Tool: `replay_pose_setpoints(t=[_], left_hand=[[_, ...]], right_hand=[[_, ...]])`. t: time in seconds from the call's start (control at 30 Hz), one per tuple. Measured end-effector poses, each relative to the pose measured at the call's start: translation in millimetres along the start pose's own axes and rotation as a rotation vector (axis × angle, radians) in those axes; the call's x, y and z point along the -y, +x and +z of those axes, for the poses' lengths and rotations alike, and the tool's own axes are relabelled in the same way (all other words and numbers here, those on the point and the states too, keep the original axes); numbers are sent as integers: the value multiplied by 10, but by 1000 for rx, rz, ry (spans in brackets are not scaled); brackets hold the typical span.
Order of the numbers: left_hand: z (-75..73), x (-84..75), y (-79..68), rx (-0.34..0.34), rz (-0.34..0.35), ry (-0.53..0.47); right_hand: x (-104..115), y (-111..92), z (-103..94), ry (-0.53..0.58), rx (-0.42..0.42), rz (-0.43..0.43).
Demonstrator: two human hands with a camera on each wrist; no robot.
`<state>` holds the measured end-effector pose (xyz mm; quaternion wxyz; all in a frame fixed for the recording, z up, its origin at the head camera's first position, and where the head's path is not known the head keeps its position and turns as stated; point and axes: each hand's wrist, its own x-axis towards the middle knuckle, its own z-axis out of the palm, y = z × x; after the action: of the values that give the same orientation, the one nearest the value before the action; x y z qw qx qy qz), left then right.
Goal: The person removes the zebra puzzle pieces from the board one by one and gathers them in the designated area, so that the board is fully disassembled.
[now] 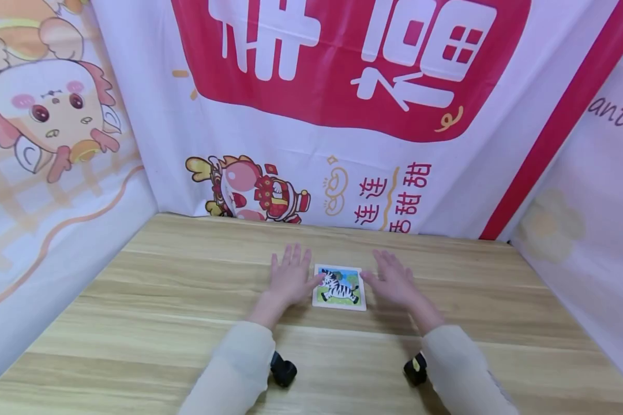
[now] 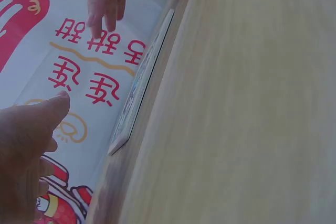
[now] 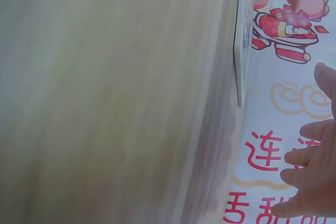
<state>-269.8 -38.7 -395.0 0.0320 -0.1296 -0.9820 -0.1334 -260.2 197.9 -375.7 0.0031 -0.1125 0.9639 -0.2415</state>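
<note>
A small square picture board [image 1: 340, 287] with a running zebra on it lies flat on the wooden table. At its left edge my left hand [image 1: 289, 279] hovers with fingers spread and the thumb reaching over the board's corner in the head view. My right hand [image 1: 394, 282] is on the other side, fingers extended, thumb by the top right corner. Both wrist views show the board edge-on as a thin pale slab [image 2: 140, 85], with the hands raised above the table. Neither hand holds anything.
The wooden table [image 1: 187, 276] runs back to a white cloth [image 1: 311, 144] printed with red characters and a cartoon figure. Printed cloth also hangs at the left [image 1: 57, 173] and right [image 1: 592, 230]. Each wrist wears a small black camera [image 1: 282, 369].
</note>
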Motion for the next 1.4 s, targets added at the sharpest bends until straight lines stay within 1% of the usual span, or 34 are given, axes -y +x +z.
replay_pose_setpoints(t=[0.13, 0.27, 0.33, 0.43, 0.53, 0.63, 0.77, 0.87, 1.03, 1.13, 1.27, 1.4], left_hand=[[50, -51, 20, -5, 53, -40], [124, -91, 30, 1, 99, -80], [168, -102, 32, 2, 121, -98], [236, -106, 27, 2, 152, -124], [297, -99, 6, -1, 179, -132], [350, -86, -23, -3, 213, -133], [402, -68, -48, -11, 262, -133], [428, -63, -47, -26, 291, -115], [451, -74, -37, -42, 323, -51], [465, -75, -34, -42, 335, -33], [472, -74, -30, -30, 356, -34], [467, -71, -26, -19, 379, -40]], right_hand=[[5, 73, 43, 75, 1, -25], [-24, 143, 114, 190, 12, -54], [-31, 161, 153, 256, 22, -53], [-38, 175, 213, 323, 15, -47], [-56, 174, 279, 353, 8, -58], [-93, 165, 354, 372, 14, -47], [-144, 153, 448, 369, 13, -31], [-176, 160, 500, 354, -18, -35], [-213, 175, 537, 326, -78, -42], [-223, 187, 557, 263, -118, -59], [-233, 216, 576, 179, -155, -49], [-223, 240, 575, 157, -159, -34]])
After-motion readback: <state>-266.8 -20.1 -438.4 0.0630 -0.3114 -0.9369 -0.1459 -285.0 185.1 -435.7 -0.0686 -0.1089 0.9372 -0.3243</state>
